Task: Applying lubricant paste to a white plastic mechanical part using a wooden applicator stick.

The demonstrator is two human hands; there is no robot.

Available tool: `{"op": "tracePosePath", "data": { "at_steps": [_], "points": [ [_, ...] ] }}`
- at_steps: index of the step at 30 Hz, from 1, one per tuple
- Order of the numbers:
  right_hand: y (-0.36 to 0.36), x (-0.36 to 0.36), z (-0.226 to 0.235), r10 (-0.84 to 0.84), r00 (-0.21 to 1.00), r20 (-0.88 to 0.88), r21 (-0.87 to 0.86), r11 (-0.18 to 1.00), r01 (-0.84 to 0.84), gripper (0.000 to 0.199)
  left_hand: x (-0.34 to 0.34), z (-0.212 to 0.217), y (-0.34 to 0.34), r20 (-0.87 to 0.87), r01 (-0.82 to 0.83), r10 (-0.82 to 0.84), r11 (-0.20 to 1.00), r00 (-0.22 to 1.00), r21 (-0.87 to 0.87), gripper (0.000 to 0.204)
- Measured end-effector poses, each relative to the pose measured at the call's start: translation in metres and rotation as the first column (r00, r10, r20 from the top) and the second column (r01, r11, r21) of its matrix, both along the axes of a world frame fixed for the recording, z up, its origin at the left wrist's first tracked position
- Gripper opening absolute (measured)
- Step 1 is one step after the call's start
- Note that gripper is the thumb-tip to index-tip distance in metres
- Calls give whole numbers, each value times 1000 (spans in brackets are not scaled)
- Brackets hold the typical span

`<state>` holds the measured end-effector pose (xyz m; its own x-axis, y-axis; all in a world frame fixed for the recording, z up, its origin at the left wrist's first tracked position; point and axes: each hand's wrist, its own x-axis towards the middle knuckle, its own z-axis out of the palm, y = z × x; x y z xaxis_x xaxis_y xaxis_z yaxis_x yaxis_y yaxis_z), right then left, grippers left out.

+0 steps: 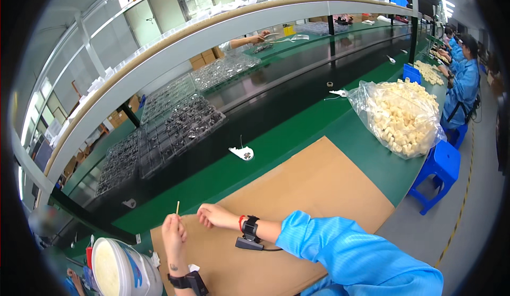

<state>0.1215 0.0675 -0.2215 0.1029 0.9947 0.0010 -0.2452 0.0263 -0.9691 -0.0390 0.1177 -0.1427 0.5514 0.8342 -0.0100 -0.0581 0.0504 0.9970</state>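
My left hand point(173, 235) is raised over the brown cardboard sheet point(319, 190), its fingers pinched round a short, thin yellowish stick point(177, 207) that points up. Just to its right is my right hand point(214, 216), apart from it, with the fingers curled inward. Whatever those fingers hold, if anything, is hidden. Both wrists wear black straps, and a small black box point(249, 244) with a cable lies under the right wrist. Close to the left forearm are crumpled white scraps point(193, 268) and a white bucket point(109, 269) with a pale top.
Beyond the cardboard runs a dark conveyor point(265, 121) with black trays point(180, 123) of small parts. A white teardrop-shaped piece point(243, 153) lies on the green edge. At right sit a clear bag of cream-coloured chunks point(401, 115), a blue stool point(438, 171) and a co-worker point(462, 83). Overhead runs a shelf point(228, 20).
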Motion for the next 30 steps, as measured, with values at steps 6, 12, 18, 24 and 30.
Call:
{"op": "tracePosePath", "data": {
  "at_steps": [6, 12, 18, 24, 30],
  "points": [
    [-2, 2, -17, -98, 991, -93, 59, 993, 104, 21, -11, -58, 22, 136, -21, 52, 976, 989, -218, 21],
    [-14, -1, 2, -59, 855, 515, 47, 998, 40, 19, -13, -53, 19, 138, 27, 5, 973, 990, -228, 18],
    [-12, -10, 10, 98, 861, 499, -24, 995, -100, 18, -31, -55, 20, 108, 14, 11, 973, 994, -232, 19],
    [-5, -18, 16, 150, 856, 496, -70, 989, -132, 19, -42, -51, 25, 121, 16, 10, 978, 993, -210, 19],
    [11, -23, 12, 179, 875, 449, -84, 984, -158, 20, -47, -56, 40, 123, 39, -11, 972, 992, -230, 19]
  ]
}}
